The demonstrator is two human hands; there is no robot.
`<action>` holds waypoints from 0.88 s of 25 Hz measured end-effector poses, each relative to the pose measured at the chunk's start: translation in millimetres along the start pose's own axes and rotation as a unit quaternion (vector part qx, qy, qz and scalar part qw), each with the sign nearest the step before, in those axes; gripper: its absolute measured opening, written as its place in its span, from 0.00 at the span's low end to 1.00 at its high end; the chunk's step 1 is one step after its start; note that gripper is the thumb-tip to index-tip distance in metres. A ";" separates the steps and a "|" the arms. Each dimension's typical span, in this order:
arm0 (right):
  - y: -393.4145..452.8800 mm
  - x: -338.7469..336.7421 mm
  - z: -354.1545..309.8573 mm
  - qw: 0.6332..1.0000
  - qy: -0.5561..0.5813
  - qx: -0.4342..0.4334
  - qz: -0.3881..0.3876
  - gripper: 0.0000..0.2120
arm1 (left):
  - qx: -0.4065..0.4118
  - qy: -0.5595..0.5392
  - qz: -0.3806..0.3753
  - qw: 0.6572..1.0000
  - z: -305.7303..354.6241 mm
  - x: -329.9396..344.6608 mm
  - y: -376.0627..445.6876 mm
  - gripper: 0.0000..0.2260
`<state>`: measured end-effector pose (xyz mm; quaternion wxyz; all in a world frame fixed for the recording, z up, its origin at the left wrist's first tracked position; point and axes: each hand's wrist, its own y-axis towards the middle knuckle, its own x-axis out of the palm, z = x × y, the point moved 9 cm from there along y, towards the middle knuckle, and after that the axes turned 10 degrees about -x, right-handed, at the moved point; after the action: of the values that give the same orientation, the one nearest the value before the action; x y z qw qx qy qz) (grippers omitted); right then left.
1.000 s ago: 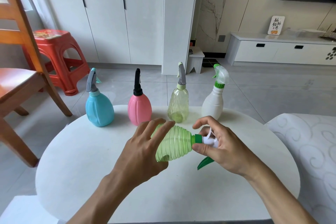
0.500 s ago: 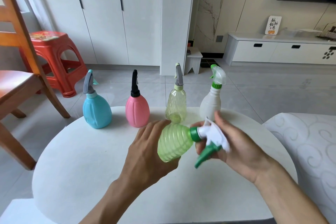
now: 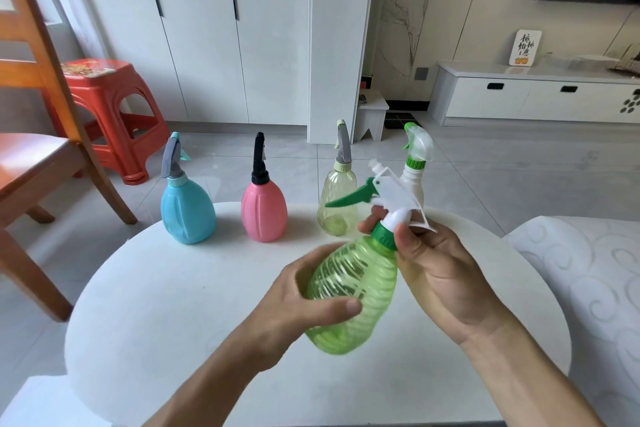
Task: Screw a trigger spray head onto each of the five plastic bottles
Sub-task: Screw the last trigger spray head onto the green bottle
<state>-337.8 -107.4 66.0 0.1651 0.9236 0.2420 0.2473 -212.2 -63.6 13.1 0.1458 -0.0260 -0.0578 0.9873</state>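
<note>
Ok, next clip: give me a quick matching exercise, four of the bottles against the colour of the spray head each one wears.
Bottles:
1. blue bottle
2. pink bottle
3. white bottle
4. ribbed green bottle

Spray heads:
A. black
B. white body, green trigger, green collar
C. grey
D. translucent, green nozzle, green collar

Pairs: 1-C, 2-A, 3-D, 4-B

Left hand (image 3: pixel 301 305), right hand (image 3: pixel 440 270): both bare, no gloves, rings, watch. Forearms bare to frame edge, no sleeves visible.
</note>
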 end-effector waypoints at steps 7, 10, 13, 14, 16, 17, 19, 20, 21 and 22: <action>-0.4 2.3 17.5 0.994 -0.106 -0.014 0.005 0.12 | 0.092 0.278 0.291 0.911 8.8 2.8 -23.3 0.48; 4.9 3.0 7.4 0.992 -0.108 0.005 -0.069 0.19 | 0.141 0.314 0.268 0.900 19.3 -1.2 -23.0 0.47; 3.4 7.7 9.4 0.988 -0.101 0.025 -0.115 0.21 | 0.140 0.276 0.218 0.926 19.7 0.0 -21.1 0.48; 3.5 9.6 10.6 0.989 -0.091 0.029 -0.111 0.19 | 0.132 0.243 0.193 0.941 18.8 -0.6 -18.5 0.48; 3.6 11.2 12.8 0.994 -0.073 0.030 -0.078 0.15 | 0.117 0.195 0.141 0.963 13.0 -1.4 -12.0 0.47; 2.9 10.2 13.9 0.995 -0.079 0.023 -0.060 0.13 | 0.109 0.191 0.132 0.967 10.4 -3.3 -10.3 0.46; 0.4 8.5 15.6 0.993 -0.113 0.000 -0.029 0.10 | 0.091 0.202 0.158 0.962 6.7 -10.0 -10.1 0.46; -0.9 9.1 16.4 0.992 -0.125 -0.008 -0.014 0.09 | 0.087 0.211 0.179 0.957 5.5 -12.1 -11.4 0.47; -2.0 9.2 16.7 0.991 -0.133 -0.015 0.000 0.09 | 0.086 0.217 0.195 0.953 4.1 -12.3 -12.7 0.46; -2.6 8.4 16.6 0.990 -0.140 -0.022 0.014 0.08 | 0.085 0.216 0.205 0.951 3.0 -11.1 -13.1 0.46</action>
<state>-323.4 -103.8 54.5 0.2137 0.9486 0.1983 0.1234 -198.0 -54.8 18.0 -0.0488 -0.2376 0.0662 0.9679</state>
